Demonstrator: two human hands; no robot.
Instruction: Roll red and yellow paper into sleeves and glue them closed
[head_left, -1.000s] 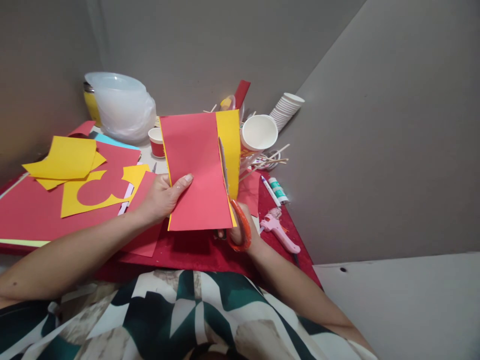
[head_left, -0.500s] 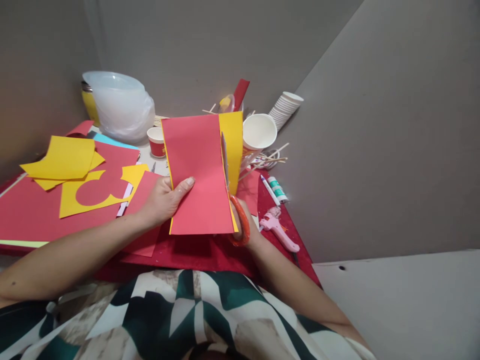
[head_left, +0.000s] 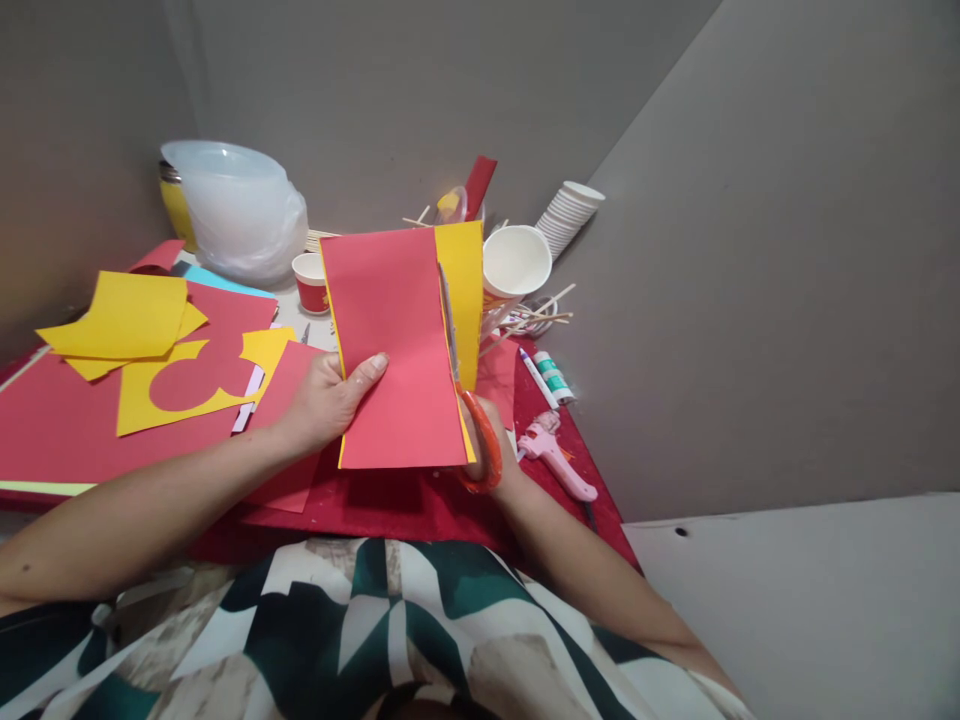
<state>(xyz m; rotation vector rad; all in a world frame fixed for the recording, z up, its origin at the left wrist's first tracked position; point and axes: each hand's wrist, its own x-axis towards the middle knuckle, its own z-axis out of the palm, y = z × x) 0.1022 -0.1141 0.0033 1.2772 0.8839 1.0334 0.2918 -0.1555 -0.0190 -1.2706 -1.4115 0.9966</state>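
My left hand (head_left: 330, 400) pinches the left edge of a red paper sheet (head_left: 394, 330), its thumb lying on the front. Behind the red sheet is a yellow paper sheet (head_left: 461, 300) that shows as a wide strip on the right and a thin line on the left. My right hand (head_left: 489, 440), partly hidden by the paper, is closed round the orange handle of a pair of scissors (head_left: 484, 445). The scissor blades stand along the right edge of the red sheet, over the yellow one. Both sheets are held up above the red-covered table (head_left: 420, 515).
Yellow paper pieces (head_left: 135, 310), one with rounded cutouts (head_left: 135, 400), lie at left. A plastic-wrapped bowl (head_left: 240, 220) and small red cup (head_left: 310, 285) stand behind. On the right are a large paper cup (head_left: 517, 258), stacked cups (head_left: 571, 215), a marker (head_left: 540, 380) and a pink glue gun (head_left: 559, 460).
Hardly anything differs: the scissor blades look slightly shifted at the red sheet's right edge, and the whole view has moved a little. Both hands keep their hold.
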